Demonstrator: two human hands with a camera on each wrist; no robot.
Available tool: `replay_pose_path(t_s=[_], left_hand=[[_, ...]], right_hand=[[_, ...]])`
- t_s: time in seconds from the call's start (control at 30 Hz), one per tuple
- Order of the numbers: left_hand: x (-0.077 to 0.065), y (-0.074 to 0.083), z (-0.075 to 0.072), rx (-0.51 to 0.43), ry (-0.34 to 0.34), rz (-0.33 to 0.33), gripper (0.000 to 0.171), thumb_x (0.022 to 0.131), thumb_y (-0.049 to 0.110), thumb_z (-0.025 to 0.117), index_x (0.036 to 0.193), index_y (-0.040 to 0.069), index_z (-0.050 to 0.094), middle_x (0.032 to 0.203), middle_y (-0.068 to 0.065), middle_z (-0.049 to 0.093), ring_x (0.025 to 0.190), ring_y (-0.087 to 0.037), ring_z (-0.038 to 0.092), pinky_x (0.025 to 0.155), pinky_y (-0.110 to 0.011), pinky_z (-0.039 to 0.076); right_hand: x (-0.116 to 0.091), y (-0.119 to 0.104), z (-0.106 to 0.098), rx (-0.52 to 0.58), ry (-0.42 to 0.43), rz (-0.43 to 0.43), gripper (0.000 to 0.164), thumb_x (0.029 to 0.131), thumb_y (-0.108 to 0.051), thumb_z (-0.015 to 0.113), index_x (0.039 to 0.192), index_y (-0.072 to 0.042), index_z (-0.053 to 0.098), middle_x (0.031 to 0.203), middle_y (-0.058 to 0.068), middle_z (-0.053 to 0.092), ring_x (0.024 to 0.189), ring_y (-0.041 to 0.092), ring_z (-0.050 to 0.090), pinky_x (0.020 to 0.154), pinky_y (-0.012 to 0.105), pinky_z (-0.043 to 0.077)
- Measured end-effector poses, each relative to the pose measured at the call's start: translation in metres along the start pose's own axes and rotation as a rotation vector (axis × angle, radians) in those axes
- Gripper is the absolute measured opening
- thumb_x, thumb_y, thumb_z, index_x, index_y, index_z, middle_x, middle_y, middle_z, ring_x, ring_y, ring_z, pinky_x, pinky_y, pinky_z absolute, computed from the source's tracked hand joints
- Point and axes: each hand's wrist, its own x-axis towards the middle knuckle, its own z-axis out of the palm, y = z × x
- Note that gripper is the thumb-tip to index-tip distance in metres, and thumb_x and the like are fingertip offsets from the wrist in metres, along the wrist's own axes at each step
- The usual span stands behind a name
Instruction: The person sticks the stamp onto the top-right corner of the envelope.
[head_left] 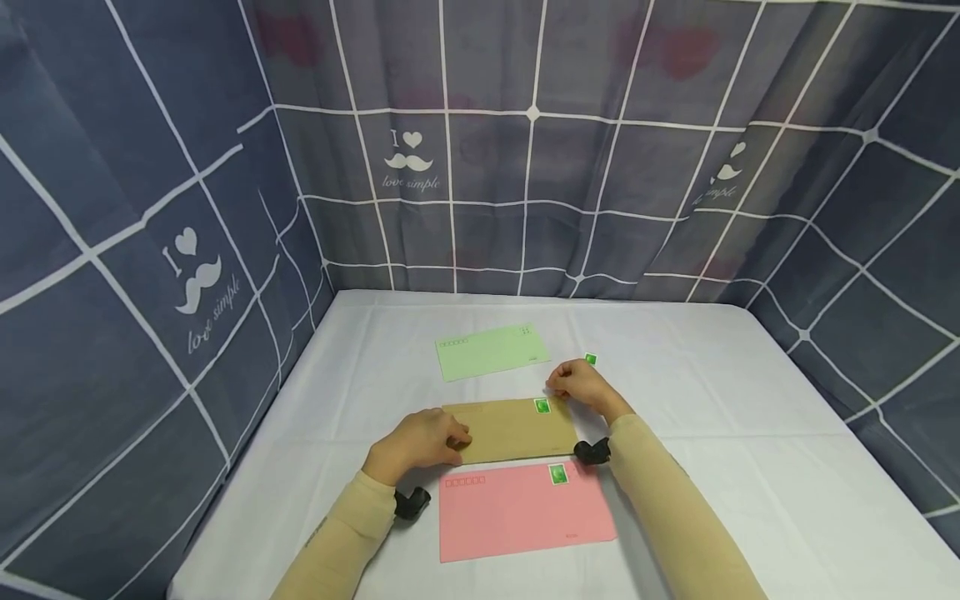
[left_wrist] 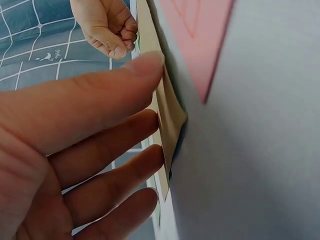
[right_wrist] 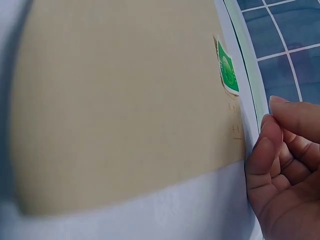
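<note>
At the left, a black wrist device (head_left: 411, 504) sits at the cuff of a beige sleeve, and the left hand (head_left: 420, 437) reaches in from it. Its fingers are loosely bent, thumb set wide of the others, and their tips rest on the left end of the brown envelope (head_left: 506, 433), near the lower corner. Farther back, the green envelope (head_left: 491, 357) lies at a slant, its right end pointing farther from the person.

The brown envelope lies in the middle of the white-covered tabletop (head_left: 750, 433), between the green one and the pink envelope (head_left: 525, 517) nearest the person. Its long axis runs left to right, the right end only slightly farther away; a green stamp (head_left: 542, 406) marks its far right corner. The pink one points much the same way, long side across, with its own stamp (head_left: 558, 473) at the far right.

Rightmost, the right hand (head_left: 585, 387) is just beside the brown envelope's far right corner, its fingers curled narrow and the thumb tip close to them. Just beyond its knuckles shows another green stamp (head_left: 591, 359)
</note>
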Motion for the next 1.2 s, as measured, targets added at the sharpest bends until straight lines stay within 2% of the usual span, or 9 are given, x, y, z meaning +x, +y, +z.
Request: replay_pose_path(t_s=[0.13, 0.23, 0.37, 0.57, 0.77, 0.87, 1.0, 1.17, 1.2], left_hand=[[0.000, -0.001, 0.000, -0.006, 0.013, 0.030, 0.034, 0.082, 0.023, 0.083, 0.114, 0.014, 0.078, 0.128, -0.004, 0.070, 0.123, -0.029, 0.063, 0.095, -0.043, 0.055], [0.002, -0.002, 0.001, 0.022, 0.057, 0.083, 0.033, 0.083, 0.025, 0.083, 0.113, 0.014, 0.078, 0.127, -0.005, 0.071, 0.119, -0.029, 0.065, 0.091, -0.042, 0.057], [0.005, -0.005, 0.002, 0.034, 0.109, 0.116, 0.033, 0.086, 0.028, 0.080, 0.115, 0.014, 0.077, 0.127, -0.004, 0.071, 0.118, -0.029, 0.066, 0.094, -0.044, 0.057], [0.005, -0.007, 0.002, -0.019, 0.125, 0.087, 0.029, 0.089, 0.028, 0.076, 0.114, 0.013, 0.077, 0.127, -0.005, 0.071, 0.118, -0.030, 0.067, 0.096, -0.047, 0.056], [0.007, -0.011, -0.002, -0.033, 0.101, 0.047, 0.029, 0.090, 0.028, 0.074, 0.115, 0.013, 0.077, 0.127, -0.005, 0.071, 0.117, -0.029, 0.068, 0.092, -0.045, 0.057], [0.010, -0.016, -0.005, -0.032, 0.093, 0.023, 0.029, 0.091, 0.028, 0.074, 0.115, 0.013, 0.077, 0.125, -0.004, 0.072, 0.107, -0.022, 0.070, 0.081, -0.037, 0.058], [0.016, -0.022, -0.013, -0.038, 0.090, -0.004, 0.028, 0.090, 0.027, 0.074, 0.115, 0.013, 0.077, 0.122, -0.004, 0.073, 0.096, -0.017, 0.067, 0.071, -0.032, 0.054], [0.027, -0.027, -0.028, -0.022, 0.097, -0.058, 0.029, 0.091, 0.028, 0.074, 0.117, 0.015, 0.077, 0.123, -0.005, 0.073, 0.108, -0.023, 0.067, 0.082, -0.041, 0.056], [0.029, -0.028, -0.030, -0.018, 0.094, -0.066, 0.030, 0.091, 0.028, 0.074, 0.118, 0.016, 0.076, 0.125, -0.005, 0.072, 0.114, -0.026, 0.066, 0.087, -0.043, 0.056]], right_hand=[[-0.002, 0.003, -0.003, 0.011, 0.001, -0.009, 0.013, 0.097, -0.006, 0.061, 0.094, 0.006, 0.068, 0.078, 0.003, 0.060, 0.074, 0.014, 0.054, 0.070, 0.025, 0.051], [-0.004, 0.005, -0.005, 0.027, 0.013, -0.019, 0.012, 0.096, -0.004, 0.062, 0.094, 0.006, 0.067, 0.078, 0.004, 0.060, 0.074, 0.014, 0.053, 0.069, 0.025, 0.051], [-0.005, 0.006, -0.005, 0.029, 0.027, -0.026, 0.010, 0.095, -0.004, 0.063, 0.091, 0.005, 0.066, 0.078, 0.003, 0.059, 0.074, 0.014, 0.053, 0.068, 0.025, 0.050], [-0.006, 0.007, -0.005, 0.008, 0.020, -0.009, 0.009, 0.095, -0.005, 0.064, 0.089, 0.002, 0.066, 0.078, 0.002, 0.059, 0.074, 0.013, 0.054, 0.068, 0.024, 0.049], [-0.010, 0.009, -0.007, 0.001, 0.031, 0.001, 0.010, 0.094, -0.004, 0.064, 0.088, 0.004, 0.067, 0.075, 0.003, 0.058, 0.072, 0.014, 0.053, 0.066, 0.025, 0.049], [-0.011, 0.011, -0.008, 0.008, 0.033, -0.004, 0.009, 0.094, -0.004, 0.065, 0.089, 0.004, 0.067, 0.077, 0.004, 0.060, 0.073, 0.014, 0.054, 0.067, 0.025, 0.049], [-0.011, 0.012, -0.009, 0.015, 0.046, 0.003, 0.009, 0.094, -0.004, 0.065, 0.090, 0.003, 0.067, 0.077, 0.005, 0.061, 0.073, 0.015, 0.055, 0.067, 0.025, 0.049], [-0.009, 0.012, -0.010, 0.025, 0.062, 0.004, 0.009, 0.094, -0.004, 0.065, 0.088, 0.003, 0.067, 0.075, 0.003, 0.059, 0.071, 0.014, 0.054, 0.065, 0.024, 0.048], [-0.009, 0.013, -0.009, 0.020, 0.066, 0.002, 0.010, 0.094, -0.005, 0.065, 0.087, 0.002, 0.066, 0.075, 0.003, 0.059, 0.071, 0.013, 0.054, 0.064, 0.024, 0.048]])
